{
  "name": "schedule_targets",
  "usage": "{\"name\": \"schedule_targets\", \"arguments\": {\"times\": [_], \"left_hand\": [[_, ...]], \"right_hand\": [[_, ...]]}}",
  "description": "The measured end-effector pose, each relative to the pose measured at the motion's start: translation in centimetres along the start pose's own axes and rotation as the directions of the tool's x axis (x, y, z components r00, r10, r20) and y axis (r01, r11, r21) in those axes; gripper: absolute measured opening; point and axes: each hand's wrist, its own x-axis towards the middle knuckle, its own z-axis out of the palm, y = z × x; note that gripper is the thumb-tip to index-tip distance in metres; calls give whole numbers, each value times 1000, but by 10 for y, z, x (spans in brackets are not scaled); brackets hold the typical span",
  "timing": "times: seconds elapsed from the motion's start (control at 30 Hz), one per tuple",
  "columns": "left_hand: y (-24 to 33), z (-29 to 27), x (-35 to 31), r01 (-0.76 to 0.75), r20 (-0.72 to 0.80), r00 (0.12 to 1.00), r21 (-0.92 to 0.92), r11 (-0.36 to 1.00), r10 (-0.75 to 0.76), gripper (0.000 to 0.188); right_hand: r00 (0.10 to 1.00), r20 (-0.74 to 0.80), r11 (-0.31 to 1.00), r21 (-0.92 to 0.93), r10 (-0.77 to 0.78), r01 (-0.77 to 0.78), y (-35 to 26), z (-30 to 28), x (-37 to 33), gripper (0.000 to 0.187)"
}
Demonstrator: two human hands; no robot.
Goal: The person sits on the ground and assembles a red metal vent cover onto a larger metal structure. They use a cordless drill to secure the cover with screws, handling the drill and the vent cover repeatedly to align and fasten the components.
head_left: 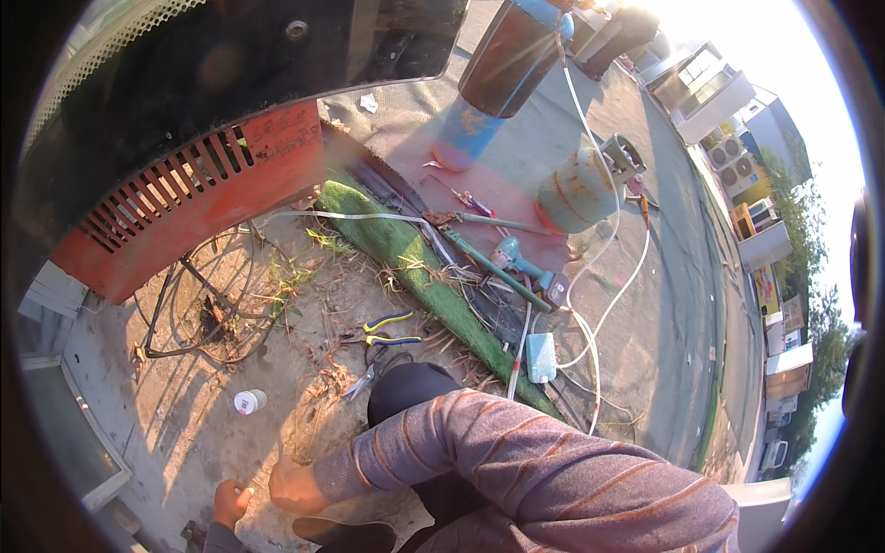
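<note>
Low at the left, my left hand (pixel 232 503) is closed, its thumb pressed against curled fingers. Beside it my right hand (pixel 293 487) is bent inward with its fingers curled and mostly turned from sight. Whatever either hand grips is too small or hidden to make out. A small white round container (pixel 250 401) lies on the concrete beyond the hands. Farther to the right are pliers with yellow-and-blue handles (pixel 391 333). A silver-coloured cutting tool (pixel 360 382) lies near my dark-trousered knee (pixel 406 387).
A black-and-red slotted cabinet (pixel 277 143) fills the upper left. Looped thin tubing (pixel 184 346) lies below it. Beyond the green turf strip (pixel 392 244) are a teal cordless drill (pixel 521 261), pale hoses (pixel 604 323), a rusty gas cylinder (pixel 576 194) and a tall blue-and-dark cylinder (pixel 502 74).
</note>
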Motion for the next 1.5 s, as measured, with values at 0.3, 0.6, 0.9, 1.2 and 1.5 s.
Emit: {"name": "schedule_targets", "arguments": {"times": [0.3, 0.6, 0.9, 1.2, 1.5], "left_hand": [[-1, 1, -21, 83, -80, 993, -13, 996, -84, 35], [2, 13, -30, 76, -27, 997, 20, 997, -75, 39], [6, -127, -50, 486, -744, 502, -180, 855, -442, 64], [19, -58, -158, 512, -321, 713, -368, 776, -623, 41], [39, 97, -247, 674, 235, 739, -275, 686, -632, 29]], "right_hand": [[991, 119, 994, 96, -67, 56, 13, 21, 47, 23], [970, -202, 986, 70, -132, 149, 12, -23, -11, 25], [978, 64, 968, 170, -200, 187, 17, -66, -40, 26], [895, 315, 947, 165, -316, 277, -3, -51, -40, 36], [757, 516, 909, 116, -400, 401, -24, -45, -36, 38]]}}
